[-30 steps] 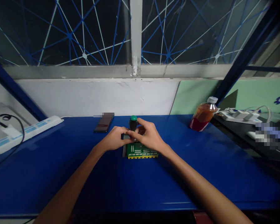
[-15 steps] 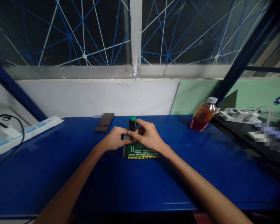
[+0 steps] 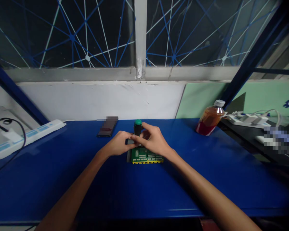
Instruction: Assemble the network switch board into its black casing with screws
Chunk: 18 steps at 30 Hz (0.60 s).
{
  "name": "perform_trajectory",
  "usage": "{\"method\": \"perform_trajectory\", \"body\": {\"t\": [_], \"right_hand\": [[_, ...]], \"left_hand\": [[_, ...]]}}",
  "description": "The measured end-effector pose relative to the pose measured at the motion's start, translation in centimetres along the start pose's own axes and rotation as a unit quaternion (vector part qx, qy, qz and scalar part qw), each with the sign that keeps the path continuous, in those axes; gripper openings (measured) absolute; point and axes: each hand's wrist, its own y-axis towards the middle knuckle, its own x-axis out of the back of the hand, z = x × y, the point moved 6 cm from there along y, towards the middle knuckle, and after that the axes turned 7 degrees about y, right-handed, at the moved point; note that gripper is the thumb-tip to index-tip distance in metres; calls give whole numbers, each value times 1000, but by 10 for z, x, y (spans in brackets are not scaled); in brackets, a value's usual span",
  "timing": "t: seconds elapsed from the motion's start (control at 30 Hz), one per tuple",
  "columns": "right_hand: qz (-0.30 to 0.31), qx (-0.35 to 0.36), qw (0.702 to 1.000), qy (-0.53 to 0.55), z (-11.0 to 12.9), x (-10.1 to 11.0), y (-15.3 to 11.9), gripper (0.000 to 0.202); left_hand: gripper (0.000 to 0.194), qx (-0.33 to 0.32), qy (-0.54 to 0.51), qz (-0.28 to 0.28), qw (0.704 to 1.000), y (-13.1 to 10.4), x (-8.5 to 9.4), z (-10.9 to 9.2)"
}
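Tabletop of smooth, glossy blue (image 3: 135,192), filling most of the lower half of the frame. Across the top, a dark glass window (image 3: 106,35) crossed by blue and white lines. At the left edge, a long white power strip with pale-blue sections (image 3: 36,133), fitted with a plug and black cable. Right of centre, near the far edge, a clear plastic bottle with a white cap, orange-brown contents and a red lower part (image 3: 210,118).

At the centre, two bare hands drawn together. Right hand (image 3: 156,136): thumb and forefinger curled around the tool described last. Left hand (image 3: 118,143): thumb and fingers gathered close at the tool's lower end, tips partly hidden; impossible to tell whether pinching or merely steadying. Beneath both, lying on the tabletop, a flat green circuit board with a yellow toothed front edge (image 3: 142,154), its rear part covered. Upper left of centre, a black rectangular phone (image 3: 107,127).

Smallest, a screwdriver-like tool with a black grip and rounded green cap (image 3: 137,128), nearly upright over the board's rear part, lower end hidden.

Change within the last half second: cap shifted very slightly rightward; hands and board virtually unmoved. Probable meaning: slight rocking or turning within the grasp, with work continuing at the same spot.
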Motion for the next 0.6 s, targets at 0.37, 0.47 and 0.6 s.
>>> {"method": "perform_trajectory", "body": {"t": [0.37, 0.47, 0.6], "right_hand": [[1, 3, 1000, -10, 2, 0, 0, 19], [-1, 8, 1000, -7, 3, 0, 0, 18], [-1, 2, 1000, -19, 1, -1, 0, 19]], "left_hand": [[19, 14, 16, -18, 1000, 0, 0, 0], [21, 5, 17, -7, 1000, -1, 1, -3], [22, 1, 20, 2, 1000, -1, 1, -4]]}}
